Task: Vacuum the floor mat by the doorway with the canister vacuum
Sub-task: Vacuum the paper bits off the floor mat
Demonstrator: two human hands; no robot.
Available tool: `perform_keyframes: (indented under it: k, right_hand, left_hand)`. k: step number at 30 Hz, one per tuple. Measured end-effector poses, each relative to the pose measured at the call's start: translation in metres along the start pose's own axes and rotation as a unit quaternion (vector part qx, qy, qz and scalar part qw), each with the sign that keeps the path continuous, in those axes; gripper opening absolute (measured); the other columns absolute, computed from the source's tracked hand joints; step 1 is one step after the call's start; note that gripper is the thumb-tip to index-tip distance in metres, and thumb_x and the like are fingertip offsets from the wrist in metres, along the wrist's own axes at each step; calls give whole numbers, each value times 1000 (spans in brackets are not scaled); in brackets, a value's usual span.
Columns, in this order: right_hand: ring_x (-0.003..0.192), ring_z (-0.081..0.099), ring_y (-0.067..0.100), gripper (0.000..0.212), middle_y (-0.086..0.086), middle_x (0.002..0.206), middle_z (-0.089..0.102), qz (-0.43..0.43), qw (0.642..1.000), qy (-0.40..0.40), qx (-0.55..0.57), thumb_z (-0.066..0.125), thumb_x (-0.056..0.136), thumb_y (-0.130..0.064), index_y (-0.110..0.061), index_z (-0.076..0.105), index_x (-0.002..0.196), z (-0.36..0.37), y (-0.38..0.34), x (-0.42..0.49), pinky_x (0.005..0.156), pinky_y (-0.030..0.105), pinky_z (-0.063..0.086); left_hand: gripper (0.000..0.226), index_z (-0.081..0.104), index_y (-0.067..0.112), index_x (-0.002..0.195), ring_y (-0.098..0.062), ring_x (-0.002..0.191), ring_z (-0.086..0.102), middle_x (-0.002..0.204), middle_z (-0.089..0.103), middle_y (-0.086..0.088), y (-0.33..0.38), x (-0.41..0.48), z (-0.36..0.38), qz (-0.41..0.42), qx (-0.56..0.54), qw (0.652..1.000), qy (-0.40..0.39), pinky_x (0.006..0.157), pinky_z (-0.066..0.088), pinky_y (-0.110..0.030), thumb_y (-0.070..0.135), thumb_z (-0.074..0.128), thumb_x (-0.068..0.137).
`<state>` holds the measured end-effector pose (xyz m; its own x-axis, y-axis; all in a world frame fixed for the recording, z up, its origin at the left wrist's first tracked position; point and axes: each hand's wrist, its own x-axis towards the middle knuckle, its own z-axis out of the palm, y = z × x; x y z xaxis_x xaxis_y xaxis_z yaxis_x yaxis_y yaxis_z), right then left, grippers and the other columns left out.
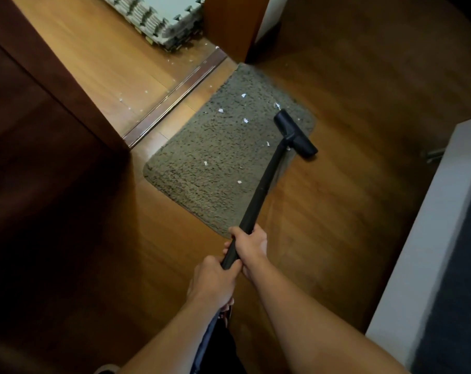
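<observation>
door [40,103], dark, fills the left; past it a threshold strip [175,95] crosses the floor [350,184], with stacked foam tiles [158,20] beyond. mat [202,168] lies on the floor just beside the strip, white scraps [221,110] scattered over most of it. left hand [212,276] grips the wand [266,179] at its near end, fingers curled round the tube. right hand [252,242] grips just above, fingers wrapped round it too. the wand runs up and right to the nozzle [295,133], which rests across the mat's right edge near its far right corner, one end over bare floor. a white block [431,225] stands at the right. the canister is out of view.

the wand looks stiff and light, so two hands stacked low should steer it well. the mat looks soft, shaggy and thin, and on smooth wood it may slide or bunch under suction; short pulls toward the body seem safest. the scraps look light enough to lift easily. most of the mat seems still to do.
</observation>
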<state>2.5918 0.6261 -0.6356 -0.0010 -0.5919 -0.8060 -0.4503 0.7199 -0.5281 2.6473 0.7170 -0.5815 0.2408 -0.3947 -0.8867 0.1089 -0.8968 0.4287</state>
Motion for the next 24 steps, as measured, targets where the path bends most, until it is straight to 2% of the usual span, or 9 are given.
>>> perform_keyframes:
  k: [3,8,10,12,18,24]
  right_hand:
    - [48,64,19,21,10,68,64,-7,1000,1,-4,68,92,-9,-8,55,109,-5,-5,10,51,33,57]
    - [53,66,21,22,13,76,65,-4,1000,-2,-11,68,92,-11,-11,53,108,1,3,4,56,39,61]
    - [54,66,22,22,15,78,64,0,1000,-7,-13,68,92,-10,-12,52,108,8,12,-6,58,42,63]
    - [54,66,22,24,14,78,64,6,1000,-11,-9,67,93,-10,-11,51,110,18,23,-20,59,45,63]
    - [50,63,19,28,9,71,61,20,999,-26,-2,65,95,-10,-9,49,118,54,53,-76,52,34,59]
    - [51,63,18,27,10,72,61,29,998,-59,6,63,97,-11,-12,47,118,85,86,-128,52,34,59]
  left_hand:
    - [35,60,14,74,-6,26,41,46,52,4,9,7,6,-3,-4,1000,2,32,29,-15,41,59,96]
    - [40,59,15,67,-13,35,51,45,54,3,-4,4,1,-2,-10,1000,-11,42,40,-23,43,60,95]
    - [40,61,13,69,-20,42,56,51,59,-3,-17,-4,-6,-10,-24,1000,-16,49,48,-31,43,61,94]
    - [38,63,11,74,-20,42,57,52,61,-6,-31,-16,-14,-17,-30,999,-20,49,48,-29,42,60,95]
    - [35,64,11,77,-20,45,59,56,63,-4,-77,-55,-46,-47,-36,998,-5,45,48,-27,39,59,97]
    - [32,64,11,84,-18,44,59,60,65,-5,-129,-92,-70,-48,-27,998,19,46,48,-27,39,57,97]
